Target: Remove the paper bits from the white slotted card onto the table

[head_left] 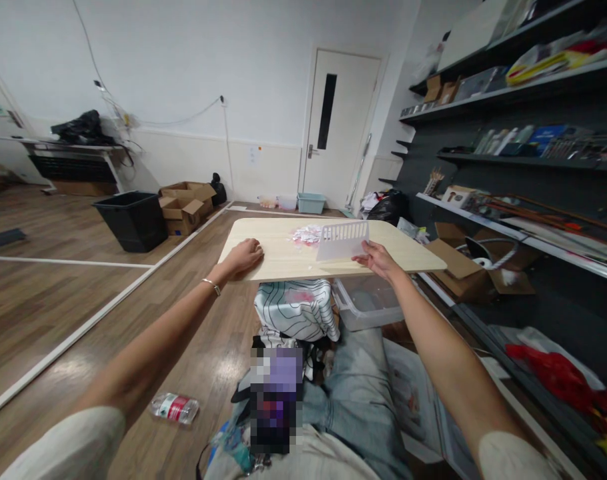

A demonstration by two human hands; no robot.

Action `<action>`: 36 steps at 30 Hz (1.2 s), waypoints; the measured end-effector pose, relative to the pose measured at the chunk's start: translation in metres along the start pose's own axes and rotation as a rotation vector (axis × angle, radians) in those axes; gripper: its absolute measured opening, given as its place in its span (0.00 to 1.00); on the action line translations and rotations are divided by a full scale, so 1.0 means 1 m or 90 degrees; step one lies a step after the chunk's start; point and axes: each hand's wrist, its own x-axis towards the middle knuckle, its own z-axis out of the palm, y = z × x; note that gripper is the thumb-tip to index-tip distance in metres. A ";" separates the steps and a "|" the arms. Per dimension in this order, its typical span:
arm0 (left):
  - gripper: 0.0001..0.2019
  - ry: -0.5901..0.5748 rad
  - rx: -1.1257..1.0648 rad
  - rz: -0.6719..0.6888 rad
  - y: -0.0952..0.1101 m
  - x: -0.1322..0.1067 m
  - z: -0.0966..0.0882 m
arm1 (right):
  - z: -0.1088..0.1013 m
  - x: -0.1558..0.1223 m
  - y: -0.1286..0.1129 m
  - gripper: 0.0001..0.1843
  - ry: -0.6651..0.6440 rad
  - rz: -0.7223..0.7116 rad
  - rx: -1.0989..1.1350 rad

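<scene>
A small light-wood table (283, 257) stands in front of me. My left hand (244, 256) rests on its near left part, fingers curled against the top, holding nothing that I can see. My right hand (378, 259) grips the lower edge of a white plastic dustpan with a toothed top edge (342, 241), held tilted on the tabletop. Just behind the dustpan lies a small pile of white and pink paper scraps (307, 234).
Under the table are a patterned cloth bundle (297, 308) and a clear plastic bin (367, 303). A plastic bottle (175, 407) lies on the floor at left. A black bin (132, 219) and cardboard boxes (186, 205) stand further back. Dark shelves (523, 167) line the right wall.
</scene>
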 end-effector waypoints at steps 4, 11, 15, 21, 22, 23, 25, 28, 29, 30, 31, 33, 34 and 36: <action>0.21 -0.010 0.074 -0.006 0.002 0.010 0.014 | 0.003 0.001 0.000 0.15 -0.020 0.018 -0.013; 0.24 0.002 0.073 -0.044 -0.002 0.019 0.019 | 0.016 0.009 0.000 0.10 -0.046 0.033 -0.004; 0.24 0.011 0.073 -0.041 -0.003 0.017 0.021 | 0.021 0.010 0.003 0.10 -0.044 0.030 0.003; 0.23 0.017 0.067 -0.035 -0.004 0.012 0.022 | 0.012 0.008 0.002 0.13 -0.038 0.034 -0.002; 0.23 0.020 0.069 -0.034 -0.004 0.012 0.023 | 0.010 0.008 0.001 0.13 -0.033 0.034 -0.006; 0.23 0.023 0.070 -0.032 -0.004 0.012 0.023 | 0.007 0.007 0.000 0.12 -0.026 0.031 -0.007; 0.24 0.027 0.073 -0.029 -0.004 0.013 0.024 | 0.001 0.006 -0.002 0.11 -0.007 0.022 -0.004; 0.23 0.027 0.075 -0.030 -0.004 0.014 0.025 | -0.010 0.004 -0.006 0.09 0.023 0.018 -0.005; 0.23 0.028 0.075 -0.031 -0.004 0.014 0.025 | -0.015 0.003 -0.008 0.09 0.033 0.016 -0.005; 0.23 0.029 0.076 -0.032 -0.004 0.014 0.025 | -0.019 0.003 -0.009 0.09 0.044 0.018 -0.007; 0.23 0.030 0.077 -0.033 -0.004 0.014 0.025 | -0.024 0.002 -0.011 0.08 0.061 0.017 -0.009; 0.22 0.032 0.079 -0.034 -0.003 0.013 0.025 | -0.031 0.000 -0.014 0.09 0.094 0.015 -0.016; 0.22 0.033 0.079 -0.035 -0.003 0.013 0.024 | -0.033 -0.001 -0.014 0.09 0.101 0.013 -0.021; 0.22 0.034 0.079 -0.037 -0.003 0.013 0.024 | -0.033 -0.002 -0.014 0.11 0.092 0.007 -0.034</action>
